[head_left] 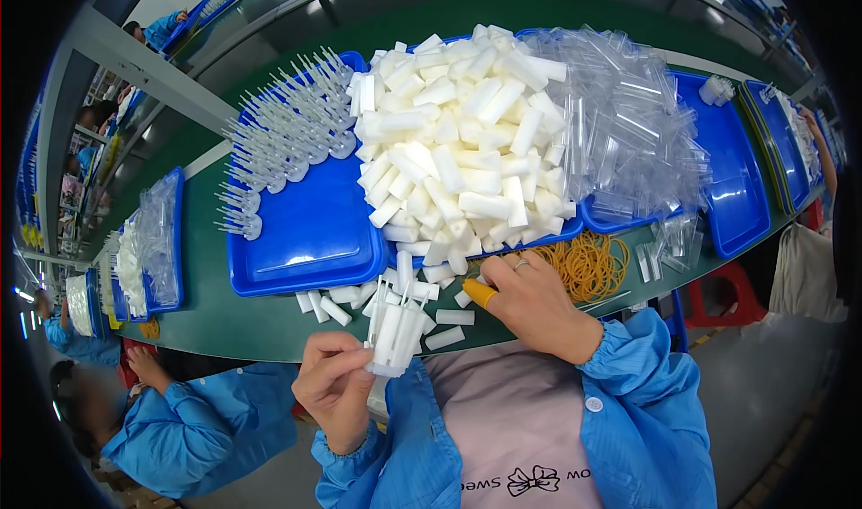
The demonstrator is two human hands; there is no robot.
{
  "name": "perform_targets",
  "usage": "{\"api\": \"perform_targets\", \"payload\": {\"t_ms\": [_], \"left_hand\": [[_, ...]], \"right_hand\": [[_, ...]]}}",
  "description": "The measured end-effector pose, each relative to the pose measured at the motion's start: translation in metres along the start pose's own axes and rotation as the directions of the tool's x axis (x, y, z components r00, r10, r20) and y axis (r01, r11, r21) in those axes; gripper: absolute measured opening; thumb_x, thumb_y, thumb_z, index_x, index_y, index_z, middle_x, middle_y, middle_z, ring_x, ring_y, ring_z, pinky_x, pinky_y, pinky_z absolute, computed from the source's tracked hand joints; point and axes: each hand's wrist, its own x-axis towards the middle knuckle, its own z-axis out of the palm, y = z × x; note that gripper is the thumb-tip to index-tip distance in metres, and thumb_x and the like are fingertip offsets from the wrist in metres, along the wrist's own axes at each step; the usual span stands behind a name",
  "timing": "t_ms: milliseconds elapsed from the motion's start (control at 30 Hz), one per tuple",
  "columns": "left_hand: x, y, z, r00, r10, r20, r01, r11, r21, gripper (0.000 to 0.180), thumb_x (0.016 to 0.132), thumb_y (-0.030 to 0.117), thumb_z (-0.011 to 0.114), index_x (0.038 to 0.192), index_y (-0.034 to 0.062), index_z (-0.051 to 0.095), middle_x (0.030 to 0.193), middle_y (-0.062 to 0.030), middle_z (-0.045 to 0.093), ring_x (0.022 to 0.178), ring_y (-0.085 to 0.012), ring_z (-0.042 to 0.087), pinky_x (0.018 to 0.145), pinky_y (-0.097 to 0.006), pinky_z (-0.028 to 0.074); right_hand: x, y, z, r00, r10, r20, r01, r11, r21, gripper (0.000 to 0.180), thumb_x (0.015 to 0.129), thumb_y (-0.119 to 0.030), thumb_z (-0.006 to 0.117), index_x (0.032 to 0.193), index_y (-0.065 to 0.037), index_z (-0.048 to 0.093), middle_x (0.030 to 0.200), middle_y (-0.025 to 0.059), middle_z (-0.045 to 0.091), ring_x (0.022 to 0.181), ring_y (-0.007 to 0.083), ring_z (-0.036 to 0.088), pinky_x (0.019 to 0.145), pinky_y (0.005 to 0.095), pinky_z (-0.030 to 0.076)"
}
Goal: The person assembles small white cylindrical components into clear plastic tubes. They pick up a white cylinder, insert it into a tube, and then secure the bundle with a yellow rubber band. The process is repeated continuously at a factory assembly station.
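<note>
My left hand (337,383), fingers and thumb closed, grips a clear-white plastic pronged holder (389,365) by its base, in front of the table edge. Its thin prongs point up, with white foam cylinders (395,325) standing among them. My right hand (539,304) is at the near edge of the big foam pile (458,150), beside the orange rubber bands (584,265). Its fingers are bent, with an orange cover (480,293) on one digit and a ring on another. The fingertips are partly hidden, so whatever they pinch does not show. Loose foam cylinders (444,337) lie close by.
A blue tray (310,249) at left carries several more pronged holders (287,136). Clear plastic tubes (628,123) heap up to the right of the foam. Another blue tray (736,195) stands farther right on the green table (260,316). A co-worker in blue (197,428) sits at left.
</note>
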Motion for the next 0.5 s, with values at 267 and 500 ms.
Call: {"api": "perform_targets", "payload": {"t_ms": [267,500], "left_hand": [[0.002,0.003,-0.002,0.983,0.047,0.175,-0.046,0.999,-0.005,0.023,0.062,-0.006,0.069,0.084,0.0032,0.071,0.087,-0.0099,0.060,0.074,-0.0172,0.056,0.063,-0.026,0.043],[0.009,0.011,0.022,0.801,0.296,0.521,-0.380,0.923,0.059,0.037,0.054,-0.002,0.068,0.088,0.0109,0.074,0.084,-0.0042,0.063,0.069,-0.0184,0.058,0.059,-0.028,0.046]], "right_hand": [[-0.022,0.002,-0.044,0.947,0.225,-0.231,-0.082,0.860,0.503,0.017,0.079,-0.008,0.063,0.096,-0.007,0.063,0.094,0.0094,0.060,0.084,0.0260,0.058,0.078,0.0335,0.044],[-0.022,0.017,-0.060,0.908,0.415,0.063,-0.167,0.219,0.961,0.021,0.090,-0.013,0.057,0.107,0.000,0.058,0.089,0.0016,0.057,0.083,0.0082,0.053,0.075,0.0229,0.043]]}}
